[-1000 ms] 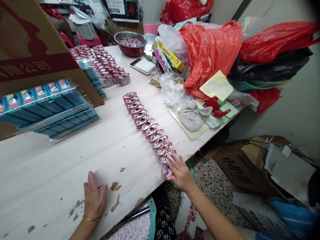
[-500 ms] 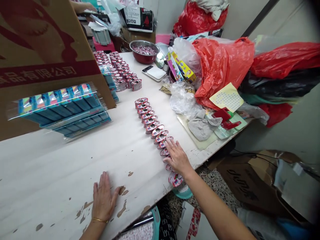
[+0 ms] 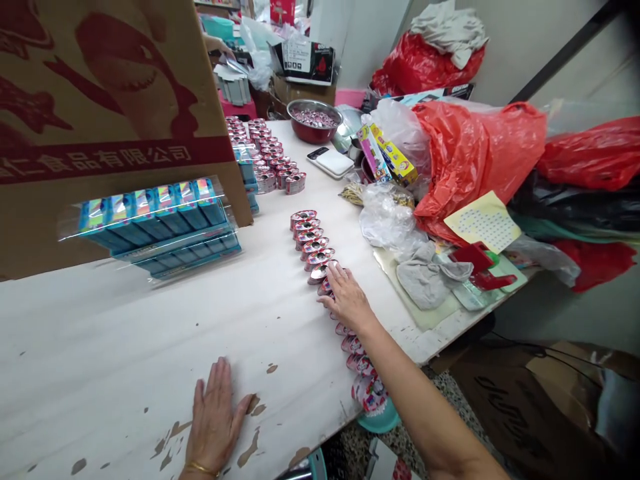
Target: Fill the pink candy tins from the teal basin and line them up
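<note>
A line of small red-and-pink printed wrapper bundles (image 3: 316, 245) runs along the white table towards its near edge. My right hand (image 3: 346, 297) lies over the middle of this line, palm down with fingers stretched, touching the tops of the bundles and hiding some. At the near end, several wrappers (image 3: 369, 392) tilt over the table edge, above a turquoise tub (image 3: 383, 420). My left hand (image 3: 216, 415) rests flat on the bare tabletop, fingers extended, holding nothing; a gold bracelet circles its wrist.
A large printed carton (image 3: 120, 160) stands at the left behind wrapped blue boxes (image 3: 160, 223). More wrapper bundles (image 3: 273, 157), a metal bowl (image 3: 314, 121) and a white scale (image 3: 331, 162) are farther back. Red plastic bags (image 3: 480, 153) and a grey cloth (image 3: 425, 277) crowd the right side.
My right hand has slid farther up the line, away from the near edge, uncovering bundles nearer me. The view has shifted, while my left hand stays flat on the table.
</note>
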### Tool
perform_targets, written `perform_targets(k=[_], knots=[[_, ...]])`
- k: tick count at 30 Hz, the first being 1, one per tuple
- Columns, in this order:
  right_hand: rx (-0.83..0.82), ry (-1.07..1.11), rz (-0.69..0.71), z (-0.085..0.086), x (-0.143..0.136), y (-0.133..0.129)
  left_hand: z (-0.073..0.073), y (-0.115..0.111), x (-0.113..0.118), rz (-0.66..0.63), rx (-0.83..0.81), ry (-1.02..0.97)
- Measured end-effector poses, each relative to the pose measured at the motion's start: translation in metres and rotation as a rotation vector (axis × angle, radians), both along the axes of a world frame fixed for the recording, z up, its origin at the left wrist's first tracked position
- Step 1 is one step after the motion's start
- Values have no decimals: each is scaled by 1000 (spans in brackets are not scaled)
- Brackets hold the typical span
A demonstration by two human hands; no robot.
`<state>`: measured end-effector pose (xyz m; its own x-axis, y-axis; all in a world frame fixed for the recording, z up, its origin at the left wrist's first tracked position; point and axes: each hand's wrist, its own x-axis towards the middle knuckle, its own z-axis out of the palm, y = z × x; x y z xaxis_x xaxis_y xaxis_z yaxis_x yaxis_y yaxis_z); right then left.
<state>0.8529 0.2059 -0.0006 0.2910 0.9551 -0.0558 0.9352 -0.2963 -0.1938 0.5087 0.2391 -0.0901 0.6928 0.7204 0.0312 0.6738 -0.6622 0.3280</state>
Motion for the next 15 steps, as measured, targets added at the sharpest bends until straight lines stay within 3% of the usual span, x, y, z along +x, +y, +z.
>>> perform_targets(k=[5, 9, 15], knots=[[-23, 28, 14, -7, 5, 19, -1, 1, -1, -4, 29, 6], [11, 10, 30, -7, 11, 50, -3, 1, -3, -12, 47, 8], [-25, 33, -26, -25, 17, 78, -1, 1, -3, 7, 58, 2]])
